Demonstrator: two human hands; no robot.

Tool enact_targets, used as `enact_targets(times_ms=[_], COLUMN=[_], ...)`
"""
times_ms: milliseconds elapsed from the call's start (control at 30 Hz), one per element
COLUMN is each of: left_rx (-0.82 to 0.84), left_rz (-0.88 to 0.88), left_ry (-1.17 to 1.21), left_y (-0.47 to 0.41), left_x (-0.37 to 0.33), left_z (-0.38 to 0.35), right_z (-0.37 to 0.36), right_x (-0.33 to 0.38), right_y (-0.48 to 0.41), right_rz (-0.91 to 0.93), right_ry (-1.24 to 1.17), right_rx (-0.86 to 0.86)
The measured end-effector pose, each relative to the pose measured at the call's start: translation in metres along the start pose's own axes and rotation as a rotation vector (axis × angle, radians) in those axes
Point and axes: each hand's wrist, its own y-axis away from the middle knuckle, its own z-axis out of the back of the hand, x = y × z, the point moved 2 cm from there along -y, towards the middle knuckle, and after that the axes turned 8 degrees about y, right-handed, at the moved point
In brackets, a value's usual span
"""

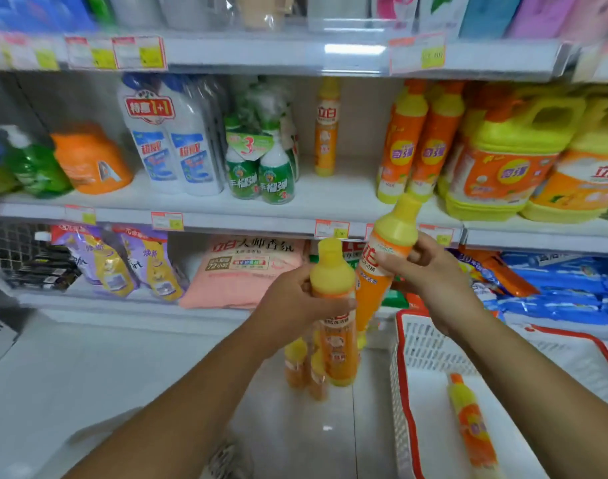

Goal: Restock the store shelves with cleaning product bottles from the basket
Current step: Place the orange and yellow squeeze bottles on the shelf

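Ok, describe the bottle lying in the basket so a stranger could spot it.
Find the white, red-rimmed basket at lower right. One slim orange bottle with a yellow neck lies flat inside, alone, unlike the upright bottles left of the basket.

Motion blur smears the top-shelf packets (330, 12), which the upper edge cuts off, and leaves the price tags (140, 51) unreadable. The left hand (295, 305) wraps the middle of the upright bottle (332, 271), hiding part of its label; the right hand (430, 274) covers one side of the tilted bottle (392, 233). Behind the upright bottle, at least 2 small orange bottles (295, 368) stand half hidden and blurred. The basket (408, 340) runs out of the right and bottom edges, and the lying bottle (468, 420) inside it carries a label too smeared to read. The dark items (50, 267) at far left cannot be identified
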Motion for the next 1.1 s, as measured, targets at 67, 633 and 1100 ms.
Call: enact_targets(times_ms=[67, 633, 1100], left_rx=[-0.069, -0.507, -0.521], left_rz=[-0.058, -0.229, -0.165], left_ry=[0.075, 0.255, 0.245], left_y=[-0.01, -0.104, -0.121], left_x=[-0.017, -0.051, -0.044], left_z=[0.007, 0.067, 0.067], right_z=[0.0, -0.026, -0.043], right_x=[0.016, 0.058, -0.021], right_y=[-0.017, -0.21, -0.242], right_rz=[0.07, 0.352, 0.138], right_ry=[0.008, 0.308, 0.424], right_rx=[-0.031, -0.162, -0.179])
